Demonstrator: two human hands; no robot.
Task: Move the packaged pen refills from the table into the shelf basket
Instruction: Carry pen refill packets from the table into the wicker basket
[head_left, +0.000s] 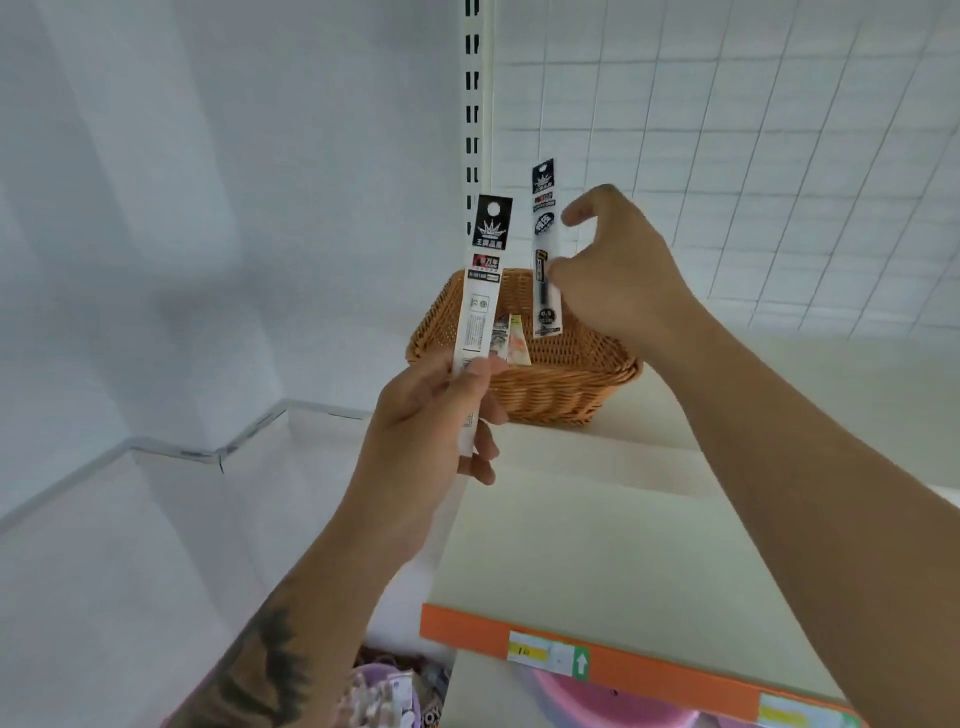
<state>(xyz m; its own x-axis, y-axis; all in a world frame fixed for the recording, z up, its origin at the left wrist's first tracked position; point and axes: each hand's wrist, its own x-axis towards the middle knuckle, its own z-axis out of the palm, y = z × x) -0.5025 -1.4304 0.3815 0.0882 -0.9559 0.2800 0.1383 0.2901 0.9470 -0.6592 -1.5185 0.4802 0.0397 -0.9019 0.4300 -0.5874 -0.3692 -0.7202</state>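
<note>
Left hand (431, 415): we are pinching a refill pack (480, 291) at its lower end between thumb and curled fingers, holding it upright with the printed white back facing us and the black header card at the top. It is hanging in the air just in front of the basket (561, 384), near its left rim.

Right hand (618, 275): we are pinching a second pack (545, 249) by its right edge between the thumb and a fingertip, the index finger lifting clear above. This pack is standing upright over the basket's opening (its lower end is overlapping the far wall in our view; whether it is touching the wicker we cannot tell).

Basket: woven, tan, sitting on the cream shelf (623, 545) towards the back, beside the slotted upright (472, 104) and in front of the wire grid panel (753, 156). Some packs are already lying inside, tips showing at the left inner wall.

Shelf edge: an orange strip (649, 670) is carrying paper labels. Below it, pinkish goods are showing, blurred.
</note>
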